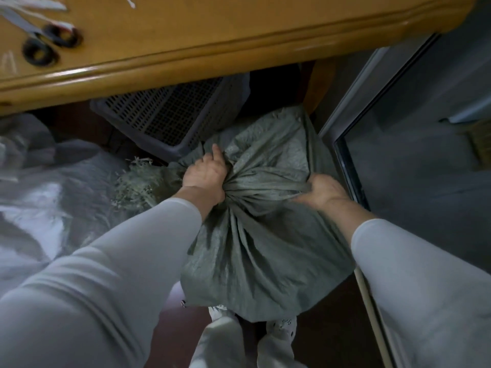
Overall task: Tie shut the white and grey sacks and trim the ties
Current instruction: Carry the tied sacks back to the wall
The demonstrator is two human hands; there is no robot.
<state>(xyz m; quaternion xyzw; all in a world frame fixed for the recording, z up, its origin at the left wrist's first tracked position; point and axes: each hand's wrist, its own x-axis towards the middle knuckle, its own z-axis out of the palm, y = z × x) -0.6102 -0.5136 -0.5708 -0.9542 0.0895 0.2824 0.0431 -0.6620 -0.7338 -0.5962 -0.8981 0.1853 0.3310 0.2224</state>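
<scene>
The grey sack (255, 235) sat on the floor between the person's forearms. Its cloth was drawn up into a bunched neck (236, 192) that lay right under the left fingers and just left of the right fingers. Far to the left of both sets of fingers, a white sack (53, 197) slumped on the floor, shiny and creased. Above it and well beyond the fingertips, black-handled scissors (45, 46) lay on the wooden table (199, 35) beside some pale strips (34, 6) too blurred to make out. Nearer in, just left of the left knuckles, a frayed edge (135, 179) of grey-green cloth spilled loose fibres onto the floor. A perforated grey basket (164, 115) stood under the table edge, a little past the left fingertips. The left hand (204, 176) gripped the neck, its fingers curled tight round the gathered cloth, though the forefinger (216, 152) lay straight, pointing away along the folds. From that grip a taut band (268, 185) of the same grey cloth ran rightwards to the right hand (324, 192), whose fingers were curled round its end. Whether the band was a separate tie or a fold of the sack could not be told. Both wrists came out of white sleeves (148, 248). Just right of the right knuckles rose a dark-framed glass door (345, 160), close by the sack's side.
</scene>
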